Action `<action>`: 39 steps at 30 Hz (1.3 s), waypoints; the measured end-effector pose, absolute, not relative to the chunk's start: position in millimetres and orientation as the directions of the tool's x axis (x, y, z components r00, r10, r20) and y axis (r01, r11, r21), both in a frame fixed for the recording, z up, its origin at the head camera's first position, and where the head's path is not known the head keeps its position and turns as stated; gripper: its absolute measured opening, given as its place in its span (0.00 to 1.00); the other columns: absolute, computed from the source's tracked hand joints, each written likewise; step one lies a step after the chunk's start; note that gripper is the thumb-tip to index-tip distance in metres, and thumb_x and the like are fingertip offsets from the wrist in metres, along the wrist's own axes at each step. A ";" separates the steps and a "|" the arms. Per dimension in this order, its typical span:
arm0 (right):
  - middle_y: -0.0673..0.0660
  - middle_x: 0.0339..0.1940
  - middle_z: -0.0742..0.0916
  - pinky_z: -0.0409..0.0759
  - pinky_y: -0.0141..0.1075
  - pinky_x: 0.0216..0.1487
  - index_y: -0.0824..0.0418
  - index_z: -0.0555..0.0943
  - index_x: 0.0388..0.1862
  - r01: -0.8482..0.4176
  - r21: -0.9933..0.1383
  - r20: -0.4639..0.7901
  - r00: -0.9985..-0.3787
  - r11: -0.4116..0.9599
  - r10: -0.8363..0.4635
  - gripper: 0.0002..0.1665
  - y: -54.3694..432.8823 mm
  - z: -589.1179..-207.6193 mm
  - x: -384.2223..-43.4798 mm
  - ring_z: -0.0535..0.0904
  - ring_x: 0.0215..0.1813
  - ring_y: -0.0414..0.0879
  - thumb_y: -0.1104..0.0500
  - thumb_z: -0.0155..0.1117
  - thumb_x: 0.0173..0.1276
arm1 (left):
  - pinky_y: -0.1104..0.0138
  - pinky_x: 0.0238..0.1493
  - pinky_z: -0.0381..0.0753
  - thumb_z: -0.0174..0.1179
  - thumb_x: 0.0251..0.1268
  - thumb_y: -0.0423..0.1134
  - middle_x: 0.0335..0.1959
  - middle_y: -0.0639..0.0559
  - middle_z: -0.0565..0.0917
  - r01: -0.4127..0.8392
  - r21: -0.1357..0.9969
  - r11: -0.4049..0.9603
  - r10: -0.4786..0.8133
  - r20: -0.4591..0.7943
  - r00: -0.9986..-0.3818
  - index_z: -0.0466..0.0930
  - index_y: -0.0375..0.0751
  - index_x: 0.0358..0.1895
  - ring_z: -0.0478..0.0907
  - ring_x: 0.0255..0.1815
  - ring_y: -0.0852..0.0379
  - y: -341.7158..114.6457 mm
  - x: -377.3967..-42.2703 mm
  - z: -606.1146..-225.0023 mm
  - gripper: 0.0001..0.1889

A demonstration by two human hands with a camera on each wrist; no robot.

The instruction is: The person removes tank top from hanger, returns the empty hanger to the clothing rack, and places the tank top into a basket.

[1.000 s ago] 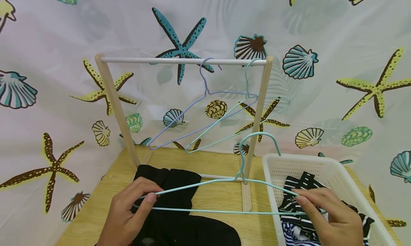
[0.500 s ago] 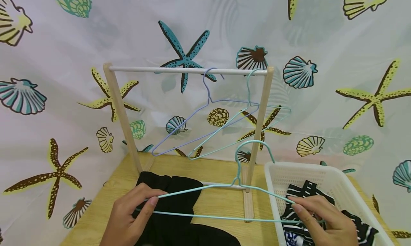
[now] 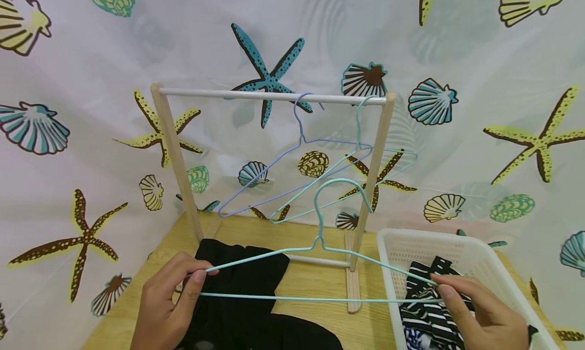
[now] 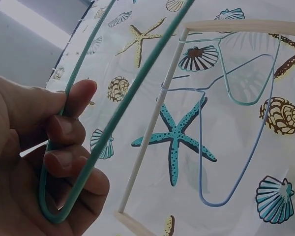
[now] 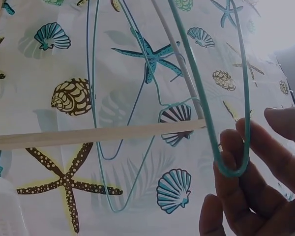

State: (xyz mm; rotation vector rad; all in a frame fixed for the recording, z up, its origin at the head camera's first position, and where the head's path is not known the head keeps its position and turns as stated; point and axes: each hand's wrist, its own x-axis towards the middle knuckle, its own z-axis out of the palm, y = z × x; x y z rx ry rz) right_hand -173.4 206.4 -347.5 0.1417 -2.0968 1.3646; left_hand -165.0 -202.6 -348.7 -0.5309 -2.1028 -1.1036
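Note:
A teal clothes hanger (image 3: 320, 299) is held up level, its hook pointing upward. At its left end, my left hand (image 3: 169, 299) pinches the wire between thumb and fingers. My right hand (image 3: 484, 314) pinches the sloping wire near the right end. In the left wrist view, the fingers (image 4: 66, 162) lie around the hanger's rounded corner. The right wrist view shows the opposite corner against my right hand's fingers (image 5: 236, 182). Below the hanger, a black garment (image 3: 247, 327) lies on the wooden table (image 3: 315, 279), partly hidden by my left hand.
Behind stands a wooden rack with a white rail (image 3: 251, 94). A purple hanger (image 3: 296, 114) and another teal hanger (image 3: 358, 119) hang from it, towards its right side. At right, a white basket (image 3: 386, 279) holds striped clothes (image 3: 427, 322). A shell-patterned curtain (image 3: 480, 152) hangs behind.
The held hanger has turned slightly, its hook shifting left in view. My left hand has moved a little left and my right hand a little right. The head view has also tilted.

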 end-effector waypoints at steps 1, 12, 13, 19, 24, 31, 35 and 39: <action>0.53 0.37 0.88 0.76 0.22 0.43 0.76 0.83 0.43 -0.405 -0.797 0.548 -0.796 0.449 0.255 0.11 208.0 -347.2 -171.7 0.82 0.40 0.40 0.78 0.61 0.62 | 0.74 0.31 0.67 0.55 0.61 0.17 0.32 0.58 0.77 0.621 0.552 0.557 0.032 0.733 -0.680 0.82 0.45 0.40 0.68 0.28 0.66 -203.3 -164.5 -347.5 0.17; 0.57 0.41 0.87 0.76 0.25 0.48 0.79 0.81 0.45 -0.375 -0.862 0.472 -0.841 0.341 0.266 0.11 210.1 -346.8 -160.5 0.82 0.46 0.43 0.76 0.58 0.65 | 0.74 0.35 0.68 0.52 0.63 0.16 0.32 0.55 0.78 0.596 0.578 0.557 0.025 0.706 -0.707 0.80 0.42 0.38 0.70 0.29 0.64 -207.4 -159.9 -346.0 0.16; 0.57 0.41 0.87 0.76 0.25 0.48 0.79 0.81 0.46 -0.381 -0.860 0.476 -0.840 0.340 0.260 0.11 210.9 -346.8 -159.9 0.82 0.47 0.43 0.76 0.58 0.65 | 0.74 0.35 0.68 0.52 0.63 0.16 0.32 0.55 0.78 0.599 0.574 0.558 0.028 0.708 -0.705 0.80 0.42 0.38 0.70 0.30 0.64 -207.9 -159.9 -345.4 0.16; 0.54 0.44 0.87 0.75 0.23 0.48 0.74 0.82 0.48 -0.409 -0.779 0.523 -0.842 0.475 0.133 0.13 222.4 -334.7 -156.3 0.81 0.48 0.40 0.76 0.57 0.66 | 0.75 0.35 0.68 0.53 0.61 0.16 0.33 0.53 0.79 0.642 0.510 0.572 0.037 0.766 -0.642 0.81 0.40 0.38 0.71 0.31 0.65 -216.8 -158.8 -336.5 0.15; 0.44 0.45 0.86 0.71 0.17 0.45 0.54 0.84 0.50 -0.384 -0.640 0.519 -0.855 0.666 0.007 0.16 232.8 -316.4 -156.2 0.79 0.47 0.30 0.68 0.62 0.67 | 0.74 0.31 0.64 0.52 0.62 0.16 0.31 0.54 0.78 0.613 0.512 0.601 0.008 0.764 -0.646 0.81 0.37 0.37 0.65 0.26 0.67 -230.9 -148.5 -320.8 0.14; 0.42 0.44 0.85 0.69 0.16 0.43 0.41 0.78 0.58 -0.340 -0.561 0.435 -0.897 0.755 -0.081 0.21 232.2 -297.5 -158.8 0.76 0.44 0.30 0.56 0.66 0.67 | 0.75 0.30 0.64 0.52 0.66 0.19 0.32 0.55 0.78 0.557 0.485 0.675 0.006 0.750 -0.661 0.81 0.34 0.38 0.64 0.25 0.67 -244.5 -147.4 -304.2 0.10; 0.41 0.42 0.84 0.68 0.16 0.45 0.42 0.78 0.58 -0.442 -0.500 0.491 -0.853 0.745 -0.177 0.24 225.0 -287.7 -164.3 0.77 0.42 0.31 0.58 0.69 0.64 | 0.75 0.31 0.63 0.52 0.67 0.21 0.34 0.54 0.79 0.549 0.462 0.697 0.002 0.764 -0.646 0.81 0.33 0.38 0.64 0.26 0.67 -252.3 -148.1 -296.1 0.09; 0.42 0.42 0.84 0.72 0.19 0.45 0.45 0.77 0.58 -0.542 -0.496 0.519 -0.811 0.678 -0.269 0.24 221.6 -283.2 -181.0 0.79 0.43 0.33 0.62 0.67 0.65 | 0.75 0.31 0.62 0.52 0.68 0.22 0.34 0.53 0.79 0.533 0.454 0.714 -0.012 0.769 -0.639 0.81 0.31 0.38 0.64 0.27 0.67 -260.1 -146.5 -289.2 0.07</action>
